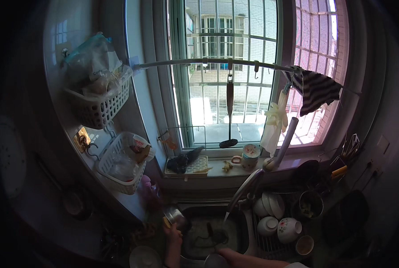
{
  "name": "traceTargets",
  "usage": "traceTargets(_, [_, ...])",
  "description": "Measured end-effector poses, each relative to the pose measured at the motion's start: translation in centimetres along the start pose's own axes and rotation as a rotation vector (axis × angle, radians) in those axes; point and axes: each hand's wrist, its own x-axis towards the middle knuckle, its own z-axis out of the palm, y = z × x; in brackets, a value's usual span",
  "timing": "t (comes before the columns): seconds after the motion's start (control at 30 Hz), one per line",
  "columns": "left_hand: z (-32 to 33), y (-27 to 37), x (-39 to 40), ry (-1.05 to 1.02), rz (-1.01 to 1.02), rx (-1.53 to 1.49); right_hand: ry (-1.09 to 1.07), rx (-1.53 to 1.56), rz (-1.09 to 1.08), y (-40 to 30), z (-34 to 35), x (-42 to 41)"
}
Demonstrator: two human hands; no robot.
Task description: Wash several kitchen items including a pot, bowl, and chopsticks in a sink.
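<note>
My left hand [174, 231] is at the left edge of the sink [247, 231], its fingers on a shiny metal pot or bowl [174, 214] tilted over the rim. A small yellow thing [167, 222] shows by those fingers; I cannot tell whether it is a sponge or part of the vessel. Low in the view, my right hand [231, 257] grips the edge of a pale round bowl or lid [215, 261], cut off by the picture's bottom edge. Between the hands, the basin holds cloudy water and a dark utensil [219, 236]. The curved faucet [241, 191] points down into it.
Right of the sink, a wire dish rack [265, 243] carries white bowls [289, 230] and plates [274, 205]. A metal pot [310, 204] stands behind. On the windowsill are a mug [250, 156] and a drain tray [199, 164]. Plastic baskets [122, 164] hang at left.
</note>
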Motion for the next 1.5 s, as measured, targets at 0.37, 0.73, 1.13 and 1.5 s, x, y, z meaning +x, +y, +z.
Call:
traceTargets(0.37, [-0.4,-2.8,0.0,-0.215,-0.007,0.167,0.023,-0.72,-1.16,-10.0,6.1,-2.9])
traceTargets(0.73, [0.2,-2.1,-3.5,-0.263,-0.184,0.157,0.434,-0.883,-1.599,-28.7,10.6,2.4])
traceTargets(1.13, [-0.3,-3.7,-3.9,-0.26,-0.242,0.091,-0.118,-0.053,-1.708,-44.6,17.0,1.7])
traceTargets(1.5, [-0.4,-6.3,-2.6,-0.339,0.04,0.315,-0.257,-0.089,-1.643,-48.8,17.6,-2.7])
